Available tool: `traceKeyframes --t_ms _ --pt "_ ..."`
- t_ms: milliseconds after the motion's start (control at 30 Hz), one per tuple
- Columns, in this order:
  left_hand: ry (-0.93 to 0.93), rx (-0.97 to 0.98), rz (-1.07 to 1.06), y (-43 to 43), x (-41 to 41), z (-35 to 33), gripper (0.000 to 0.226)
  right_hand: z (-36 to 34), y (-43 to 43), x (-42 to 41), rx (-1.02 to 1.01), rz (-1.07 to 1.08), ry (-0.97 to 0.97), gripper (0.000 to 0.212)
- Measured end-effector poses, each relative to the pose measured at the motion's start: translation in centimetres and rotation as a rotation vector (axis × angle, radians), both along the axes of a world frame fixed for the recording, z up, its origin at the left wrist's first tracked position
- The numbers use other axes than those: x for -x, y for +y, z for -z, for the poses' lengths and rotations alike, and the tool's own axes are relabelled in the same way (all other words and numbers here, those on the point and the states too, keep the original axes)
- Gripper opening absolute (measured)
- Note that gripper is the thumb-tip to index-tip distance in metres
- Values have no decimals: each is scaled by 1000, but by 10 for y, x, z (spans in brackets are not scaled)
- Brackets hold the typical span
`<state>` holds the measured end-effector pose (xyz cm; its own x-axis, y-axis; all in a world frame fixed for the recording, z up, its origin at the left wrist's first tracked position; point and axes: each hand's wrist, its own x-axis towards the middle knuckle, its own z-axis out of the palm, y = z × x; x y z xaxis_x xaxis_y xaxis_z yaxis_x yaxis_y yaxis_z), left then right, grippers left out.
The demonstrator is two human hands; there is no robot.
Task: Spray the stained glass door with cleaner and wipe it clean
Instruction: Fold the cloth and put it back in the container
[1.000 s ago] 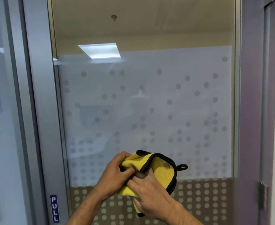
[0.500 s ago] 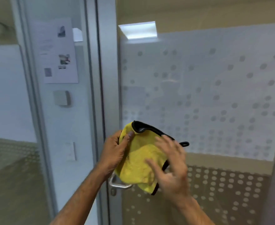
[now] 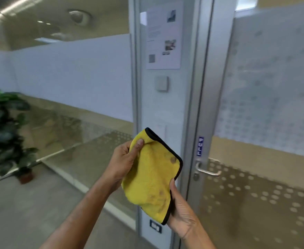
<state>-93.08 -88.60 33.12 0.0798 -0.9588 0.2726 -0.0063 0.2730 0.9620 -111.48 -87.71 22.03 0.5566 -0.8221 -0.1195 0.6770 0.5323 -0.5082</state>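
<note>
Yellow microfiber cloth (image 3: 152, 177) with black trim, brown stains on it, held in both hands in front of the door frame. Left hand (image 3: 125, 162) pinches the top corner, thumb pressed on the fabric. Right hand (image 3: 181, 211) grips the bottom edge from below, thumb against the black trim; half a second ago its fingers were spread flat over the cloth. View has swung left since then. Just right of the right hand, past the cloth: metal lever handle (image 3: 207, 169) and blue PULL sticker (image 3: 200, 146) on the frame, text blurred. Glass door (image 3: 266, 108) stretches off to the right of the hands, frosted with a dot pattern, now at the picture's right edge. Above the hands, a printed notice (image 3: 163, 35) and a small grey wall switch (image 3: 162, 83). Far left of the left hand, newly in view, a potted plant (image 3: 5, 132) on the floor.
</note>
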Motion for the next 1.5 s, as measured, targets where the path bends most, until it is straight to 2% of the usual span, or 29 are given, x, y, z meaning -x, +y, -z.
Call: traceKeyframes --t_ms 100,200,333,400,467,567,633,700,800,900,1000,1100,1200,1300,1500 --pt "2 -57 -175 28 -51 6 48 -1 4 -41 21 -3 129 67" --pt "-48 -142 -396 53 -95 19 52 -10 7 -74 111 99 282 55" --pt "-17 -256 -560 85 -141 40 46 -18 17 -110 220 170 368 65" --pt "16 -332 -610 103 -159 50 42 -18 20 -124 265 128 379 59" --pt "61 -367 -617 124 -172 56 55 -21 24 -136 273 72 398 47" --pt "129 -341 -519 162 -179 67 87 -21 28 -151 268 -35 415 25" --pt "69 -322 -479 188 -177 76 100 -18 31 -163 274 -89 409 20" --pt "-29 -330 -522 213 -174 86 103 -14 37 -177 279 -131 395 19" --pt "-129 -342 -676 249 -175 97 100 -10 54 -200 309 -226 378 25" --pt "-241 -350 -852 291 -186 100 91 -10 80 -227 394 -375 365 45" --pt "-328 -359 -1020 342 -208 99 73 -10 111 -258 607 -521 422 65" --pt "-387 -385 -1100 402 -234 98 53 -12 150 -298 832 -589 488 71" --pt "-408 -418 -1170 463 -263 95 36 -12 198 -347 1013 -596 508 70" --pt "-415 -398 -1251 524 -302 90 35 -9 249 -398 1101 -606 515 67" --pt "-312 -408 -1189 636 -384 92 32 -4 341 -490 1226 -628 518 39"
